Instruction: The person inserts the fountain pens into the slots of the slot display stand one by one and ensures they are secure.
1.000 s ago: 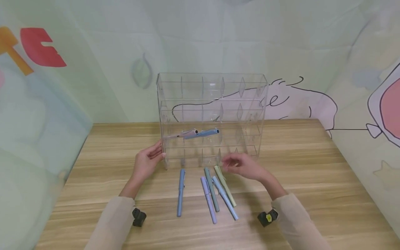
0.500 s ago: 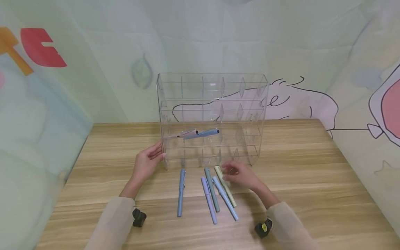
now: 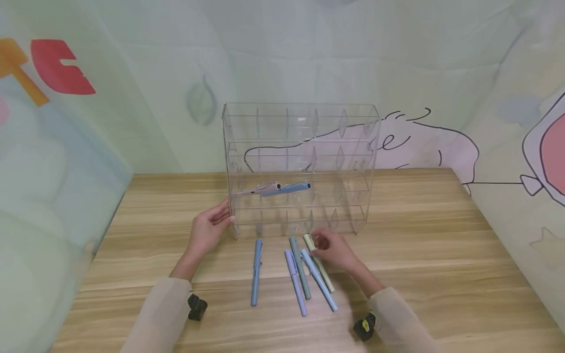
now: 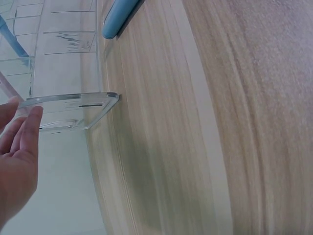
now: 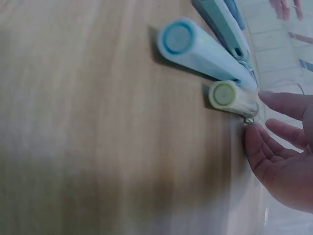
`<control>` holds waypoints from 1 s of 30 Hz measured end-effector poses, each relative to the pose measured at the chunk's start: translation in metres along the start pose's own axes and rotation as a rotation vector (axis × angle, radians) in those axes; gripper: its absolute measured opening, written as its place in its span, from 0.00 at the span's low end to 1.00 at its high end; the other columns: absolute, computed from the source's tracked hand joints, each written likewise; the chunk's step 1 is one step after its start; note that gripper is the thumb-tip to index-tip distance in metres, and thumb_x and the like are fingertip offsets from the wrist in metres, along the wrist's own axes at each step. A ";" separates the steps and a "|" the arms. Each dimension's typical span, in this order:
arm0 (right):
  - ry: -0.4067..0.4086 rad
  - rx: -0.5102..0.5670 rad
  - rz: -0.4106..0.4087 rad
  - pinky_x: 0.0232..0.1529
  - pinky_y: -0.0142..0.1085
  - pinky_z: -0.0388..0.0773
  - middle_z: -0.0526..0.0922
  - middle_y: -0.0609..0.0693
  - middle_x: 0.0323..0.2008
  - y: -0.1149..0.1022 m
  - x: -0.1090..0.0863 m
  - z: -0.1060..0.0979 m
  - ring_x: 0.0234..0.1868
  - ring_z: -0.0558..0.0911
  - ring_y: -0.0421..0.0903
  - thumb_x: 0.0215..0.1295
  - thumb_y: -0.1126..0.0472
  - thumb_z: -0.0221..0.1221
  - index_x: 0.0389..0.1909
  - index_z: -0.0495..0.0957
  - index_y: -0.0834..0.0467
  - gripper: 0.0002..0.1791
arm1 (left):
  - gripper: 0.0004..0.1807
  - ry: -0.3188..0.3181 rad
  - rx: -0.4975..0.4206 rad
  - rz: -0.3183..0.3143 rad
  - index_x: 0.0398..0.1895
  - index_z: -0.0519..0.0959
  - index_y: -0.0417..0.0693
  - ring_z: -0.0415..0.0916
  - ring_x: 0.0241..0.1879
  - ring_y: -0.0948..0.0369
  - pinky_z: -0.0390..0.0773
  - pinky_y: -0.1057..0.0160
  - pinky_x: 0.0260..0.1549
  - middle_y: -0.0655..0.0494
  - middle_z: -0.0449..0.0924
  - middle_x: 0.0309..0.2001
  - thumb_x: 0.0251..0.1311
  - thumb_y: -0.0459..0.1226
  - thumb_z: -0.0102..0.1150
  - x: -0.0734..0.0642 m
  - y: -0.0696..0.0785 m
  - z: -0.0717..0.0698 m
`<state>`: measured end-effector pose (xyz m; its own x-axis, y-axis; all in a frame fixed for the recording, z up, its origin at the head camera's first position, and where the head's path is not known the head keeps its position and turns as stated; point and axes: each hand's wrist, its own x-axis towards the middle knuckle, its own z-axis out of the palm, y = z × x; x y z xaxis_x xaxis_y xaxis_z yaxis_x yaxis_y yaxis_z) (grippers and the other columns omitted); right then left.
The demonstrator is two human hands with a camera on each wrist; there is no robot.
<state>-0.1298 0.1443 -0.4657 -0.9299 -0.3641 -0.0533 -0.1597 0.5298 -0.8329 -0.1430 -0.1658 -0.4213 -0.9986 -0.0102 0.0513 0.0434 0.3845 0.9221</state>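
Presently, the thumb and fingers of the right hand [image 3: 335, 250] stand apart astride the pale green pen [image 3: 324, 273], below center frame; contact cannot be confirmed. For a clean pinch, close evenly and avoid its clip. The left hand [image 3: 206, 233] grips the left edge of the clear rack [image 3: 300, 128] (two pens [image 3: 291, 188] rest inside). Obstructions: the light blue pen [image 3: 320, 282] lies just beside, crowding the thumb; the rack's base stands near the cap. A blue pen [image 3: 256, 272] lies apart, lower left of center.
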 end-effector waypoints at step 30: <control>0.007 -0.101 0.086 0.22 0.30 0.72 0.73 0.47 0.21 -0.006 -0.001 0.001 0.22 0.71 0.41 0.48 0.71 0.65 0.46 0.72 0.66 0.22 | 0.26 -0.009 -0.014 -0.005 0.60 0.67 0.38 0.73 0.51 0.50 0.79 0.73 0.42 0.39 0.72 0.53 0.56 0.26 0.57 0.001 -0.001 0.000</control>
<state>-0.1274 0.1406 -0.4617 -0.9439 -0.3087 -0.1173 -0.1119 0.6333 -0.7658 -0.1437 -0.1665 -0.4220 -0.9991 -0.0037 0.0431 0.0386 0.3713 0.9277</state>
